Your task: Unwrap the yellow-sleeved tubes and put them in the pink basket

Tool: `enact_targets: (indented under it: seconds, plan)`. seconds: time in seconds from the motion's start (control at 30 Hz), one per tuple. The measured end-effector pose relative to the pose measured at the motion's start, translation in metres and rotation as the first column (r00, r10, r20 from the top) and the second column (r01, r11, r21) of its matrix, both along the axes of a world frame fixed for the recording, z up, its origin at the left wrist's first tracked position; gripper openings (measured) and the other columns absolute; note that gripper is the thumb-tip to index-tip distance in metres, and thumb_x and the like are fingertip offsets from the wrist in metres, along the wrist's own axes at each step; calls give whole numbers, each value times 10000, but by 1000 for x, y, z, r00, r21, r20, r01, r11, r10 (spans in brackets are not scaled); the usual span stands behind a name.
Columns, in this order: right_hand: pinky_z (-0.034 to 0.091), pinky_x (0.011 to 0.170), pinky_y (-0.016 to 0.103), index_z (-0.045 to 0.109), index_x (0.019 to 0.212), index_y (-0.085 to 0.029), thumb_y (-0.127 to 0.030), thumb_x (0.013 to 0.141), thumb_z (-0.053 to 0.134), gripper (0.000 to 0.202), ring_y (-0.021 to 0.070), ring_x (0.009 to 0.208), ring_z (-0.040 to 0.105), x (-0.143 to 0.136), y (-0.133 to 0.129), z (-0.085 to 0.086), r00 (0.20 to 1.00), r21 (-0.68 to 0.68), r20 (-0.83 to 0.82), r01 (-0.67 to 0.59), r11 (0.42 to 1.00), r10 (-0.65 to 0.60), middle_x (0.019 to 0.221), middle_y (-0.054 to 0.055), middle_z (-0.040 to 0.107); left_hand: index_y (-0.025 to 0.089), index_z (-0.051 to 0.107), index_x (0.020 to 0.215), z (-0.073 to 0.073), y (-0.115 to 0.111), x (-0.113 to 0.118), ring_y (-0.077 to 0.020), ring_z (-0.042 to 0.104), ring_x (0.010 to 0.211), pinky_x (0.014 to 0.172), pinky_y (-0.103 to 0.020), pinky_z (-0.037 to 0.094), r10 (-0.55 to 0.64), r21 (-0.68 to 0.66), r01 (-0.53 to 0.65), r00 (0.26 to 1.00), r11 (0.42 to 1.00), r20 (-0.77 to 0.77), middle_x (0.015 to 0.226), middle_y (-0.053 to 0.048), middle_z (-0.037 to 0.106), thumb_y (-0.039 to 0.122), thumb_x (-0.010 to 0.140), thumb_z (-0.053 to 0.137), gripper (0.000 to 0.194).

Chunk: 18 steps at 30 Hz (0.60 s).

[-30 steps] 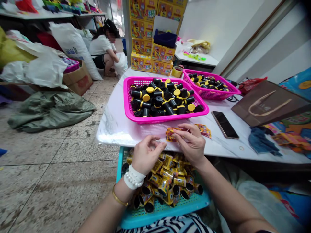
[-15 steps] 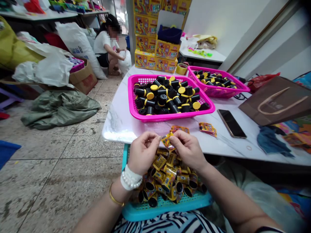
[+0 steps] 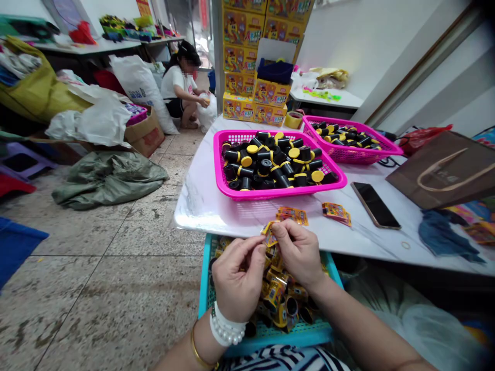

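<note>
Our right hand (image 3: 296, 252) pinches a label (image 3: 269, 236); left hand (image 3: 237, 278) at its edge, grip unclear. Wrapped cups (image 3: 275, 294) below, unwrapped ones (image 3: 280, 178) remain.

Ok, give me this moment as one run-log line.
right hand: pinches yellow printed wrapper; left hand: fingertips at wrapper; below hands: teal basket; on table: nearer pink basket, phone

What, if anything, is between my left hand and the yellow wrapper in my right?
Nothing visible. Your left hand has its fingertips right at the edge of the yellow wrapper, which your right hand pinches.
</note>
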State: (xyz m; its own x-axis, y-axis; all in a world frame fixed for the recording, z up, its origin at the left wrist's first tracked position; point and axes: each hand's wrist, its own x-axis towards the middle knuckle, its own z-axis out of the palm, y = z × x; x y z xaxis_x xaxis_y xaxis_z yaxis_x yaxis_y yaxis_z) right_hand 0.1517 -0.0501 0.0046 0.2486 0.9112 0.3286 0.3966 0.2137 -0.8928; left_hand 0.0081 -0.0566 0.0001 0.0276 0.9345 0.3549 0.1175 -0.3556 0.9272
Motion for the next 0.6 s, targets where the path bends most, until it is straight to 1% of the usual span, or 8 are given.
enact_targets:
  seconds: [0.13,0.27,0.33,0.4,0.47,0.5,0.53,0.6]
  plan:
    - [371,509,202,630,714,-184,-303,965,566,285,85,516,455,-5,-4,0,998,66,70,-3,998,-1,561,-52,506,195,771,958,-2,3,-1,-173,696,779,711,-252,551,33,-100,-25,996,995,79,889,-57,757,217,888,648,143]
    - [382,533,205,623,730,-187,-268,970,559,261,89,535,485,-10,-8,-2,987,153,162,-28,988,3,580,-45,523,180,759,914,3,5,-3,-195,712,789,721,-262,569,54,-215,-9,978,977,204,873,-75,766,279,844,695,137]
    - [386,541,209,605,711,-187,-256,969,557,271,94,544,490,-13,-9,-3,977,208,211,-49,977,4,590,-38,522,173,754,886,6,7,-4,-188,700,720,675,-259,568,52,-273,25,961,962,272,809,-70,754,330,807,733,177]
    - [388,539,211,575,682,-190,-252,968,553,293,100,549,487,-17,-10,-4,969,262,245,-64,963,-3,595,-33,507,165,739,845,7,8,-6,-146,635,573,556,-229,529,62,-343,62,938,937,340,711,-44,715,393,762,773,245]
    - [404,546,211,563,676,-194,-252,965,553,295,109,567,505,-19,-8,-8,963,306,268,-88,948,3,613,-24,514,159,715,798,3,9,-7,-86,513,443,429,-184,422,92,-412,89,911,907,401,635,-9,663,450,708,813,320]
    - [421,555,211,572,691,-195,-250,966,550,281,115,585,526,-20,-7,-10,960,317,280,-112,942,20,632,-16,533,157,706,777,-1,9,-7,-66,464,414,395,-167,365,118,-434,90,895,896,429,608,7,639,468,679,831,350]
    - [441,569,211,587,718,-196,-250,967,544,258,122,605,552,-20,-5,-13,955,316,294,-144,938,47,657,-7,558,157,703,766,-6,10,-8,-60,446,403,386,-163,341,138,-447,90,881,890,452,588,17,624,479,641,854,377]
    - [467,571,210,610,762,-197,-251,970,533,229,130,617,585,-20,-1,-18,942,295,321,-199,934,99,686,5,589,156,718,739,-18,13,-9,-96,530,476,459,-182,416,148,-425,86,860,901,487,597,-6,651,503,583,881,414]
